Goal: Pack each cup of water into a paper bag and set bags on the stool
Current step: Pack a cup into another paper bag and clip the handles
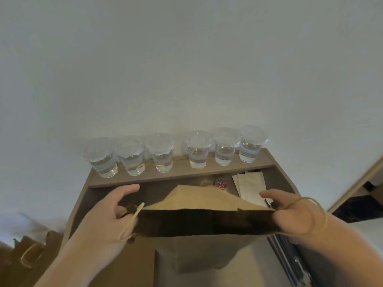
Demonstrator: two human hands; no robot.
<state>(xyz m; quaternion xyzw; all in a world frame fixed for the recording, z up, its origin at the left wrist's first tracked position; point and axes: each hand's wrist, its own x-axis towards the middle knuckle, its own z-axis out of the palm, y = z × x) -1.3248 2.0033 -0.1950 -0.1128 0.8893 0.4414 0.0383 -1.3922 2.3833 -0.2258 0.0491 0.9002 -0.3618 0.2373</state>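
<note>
Pinching paper bag (196,197) in left grip (112,212) and right grip (290,216), stretching mouth open short of cups (196,150) beyond; risks tearing by overpulling.

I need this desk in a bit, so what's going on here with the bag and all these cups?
A person is holding a brown paper bag open: the left hand grips its left edge and the right hand its right edge, with a string handle looped over that hand. Six lidded cups of water stand in a row on the raised shelf by the wall; none is being lifted. Spare bags lie at lower left.
</note>
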